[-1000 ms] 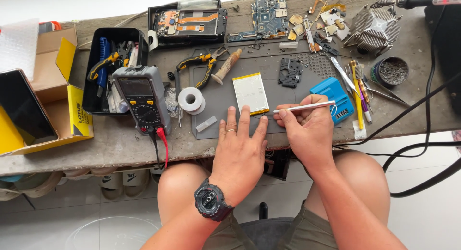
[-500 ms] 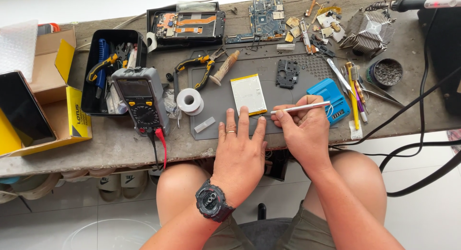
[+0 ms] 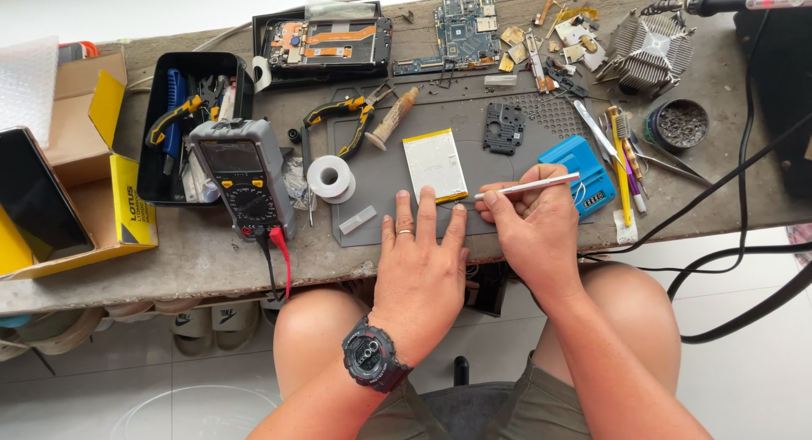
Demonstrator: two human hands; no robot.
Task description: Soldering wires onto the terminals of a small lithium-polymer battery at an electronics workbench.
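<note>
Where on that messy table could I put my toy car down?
Bare bench shows along the front edge, between the multimeter and the left hand. Bare grey mat shows between the white battery and blue box. The back edge is crowded.

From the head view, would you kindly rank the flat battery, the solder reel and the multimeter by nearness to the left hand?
1. Flat battery, just beyond the left hand's fingertips.
2. Solder reel, further left on the bench.
3. Multimeter, farthest left, beside the black tray.
</note>
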